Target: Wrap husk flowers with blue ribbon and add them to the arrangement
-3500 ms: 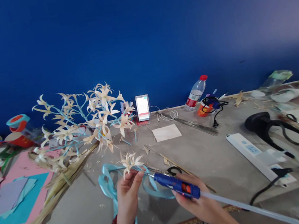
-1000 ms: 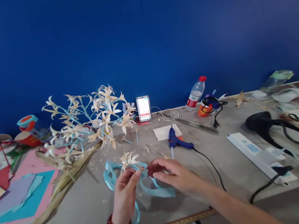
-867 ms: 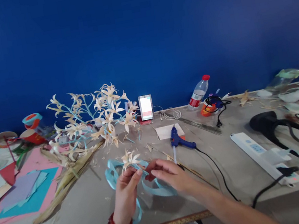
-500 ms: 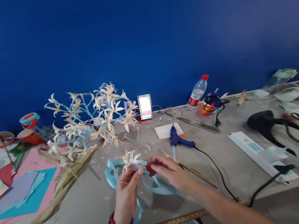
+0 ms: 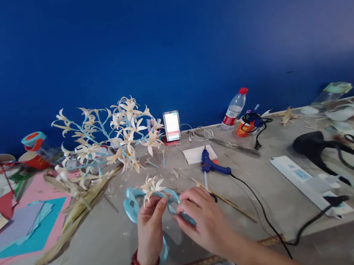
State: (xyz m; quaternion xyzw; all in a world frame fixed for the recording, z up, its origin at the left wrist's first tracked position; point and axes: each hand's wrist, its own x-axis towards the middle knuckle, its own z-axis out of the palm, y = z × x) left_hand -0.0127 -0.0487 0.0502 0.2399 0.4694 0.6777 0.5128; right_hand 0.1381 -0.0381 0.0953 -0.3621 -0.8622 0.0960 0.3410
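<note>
My left hand (image 5: 151, 233), with a red bead bracelet at the wrist, pinches the base of a small cream paper flower (image 5: 151, 187). My right hand (image 5: 202, 224) is closed on the light blue ribbon (image 5: 132, 203) right beside it, fingertips almost touching the left thumb. The ribbon loops over the table to the left of both hands. A blue glue gun (image 5: 210, 166) lies on the table behind my right hand, its black cord running to the right.
A branch of cream flowers on blue stems (image 5: 110, 139) stands at the back left over dry husks (image 5: 74, 212). Coloured paper sheets (image 5: 22, 226) lie at left. A water bottle (image 5: 235, 108), a power strip (image 5: 304, 181), a black tool (image 5: 312, 145) and cables fill the right.
The glue gun went from my right hand onto the table. My right hand then came back to the flower and has dropped lower, closing on the ribbon beside my left thumb.
</note>
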